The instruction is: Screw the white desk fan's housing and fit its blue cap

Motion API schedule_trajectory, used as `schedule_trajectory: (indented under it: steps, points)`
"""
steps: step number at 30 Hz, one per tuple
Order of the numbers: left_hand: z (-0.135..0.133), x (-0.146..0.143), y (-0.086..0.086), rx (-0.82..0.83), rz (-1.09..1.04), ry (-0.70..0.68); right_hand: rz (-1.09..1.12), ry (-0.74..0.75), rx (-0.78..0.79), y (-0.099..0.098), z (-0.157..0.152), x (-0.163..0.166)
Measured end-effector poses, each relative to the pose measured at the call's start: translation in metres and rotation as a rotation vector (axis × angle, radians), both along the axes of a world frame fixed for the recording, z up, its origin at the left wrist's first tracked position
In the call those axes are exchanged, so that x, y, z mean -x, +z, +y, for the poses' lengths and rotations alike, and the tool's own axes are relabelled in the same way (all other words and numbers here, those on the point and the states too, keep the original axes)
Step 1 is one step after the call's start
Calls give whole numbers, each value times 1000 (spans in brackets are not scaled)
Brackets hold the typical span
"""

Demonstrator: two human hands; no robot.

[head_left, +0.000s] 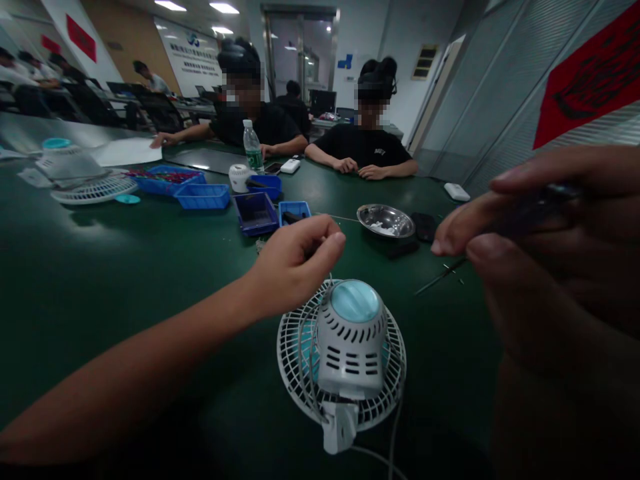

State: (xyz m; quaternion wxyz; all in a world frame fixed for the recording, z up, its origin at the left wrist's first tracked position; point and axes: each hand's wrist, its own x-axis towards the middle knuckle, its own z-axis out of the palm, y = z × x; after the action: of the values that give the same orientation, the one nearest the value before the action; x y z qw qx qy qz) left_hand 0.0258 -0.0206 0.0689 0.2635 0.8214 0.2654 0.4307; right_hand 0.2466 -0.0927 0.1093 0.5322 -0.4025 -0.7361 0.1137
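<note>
A small white fan (pixel 345 353) with a light blue motor cap lies face down on the green table (pixel 125 280), its wire grille against the tabletop and its cord trailing toward me. My left hand (pixel 295 263) hovers just above the fan's far rim, fingers curled into a loose fist with the thumb pressed on the forefinger; what it pinches, if anything, is too small to see. My right hand (pixel 540 247) is close to the camera at the right, fingers closed round a dark slim object. A thin dark tool (pixel 440 275) lies on the table below it.
Blue plastic trays (pixel 256 212) and a steel bowl (pixel 386 221) stand beyond the fan. Another fan (pixel 83 177) in parts lies at far left. A water bottle (pixel 253 148), a phone and a white remote sit further back. Two people in black sit across the table.
</note>
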Motion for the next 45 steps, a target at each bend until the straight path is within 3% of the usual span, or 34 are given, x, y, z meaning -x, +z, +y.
schedule_trajectory:
  steps: [2,5,8,11,14,26,37,45]
  points:
    - [3,2,5,-47,19,-41,-52,32,16,0,5,0]
    - [8,6,9,-137,212,-234,-185,65,121,-4,19,-4]
    - [12,9,7,-102,345,-384,-476,181,485,-6,30,-10]
    - [14,11,3,-72,376,-421,-549,332,923,-9,35,-13]
    - [15,12,2,-91,367,-414,-547,337,1115,-13,40,-12]
    - [2,7,-1,-133,378,-354,-498,469,1123,-16,41,-10]
    - [12,20,6,49,440,-455,-549,395,1144,-16,40,-12]
    - [13,15,4,86,408,-385,-606,342,1119,-15,38,-12]
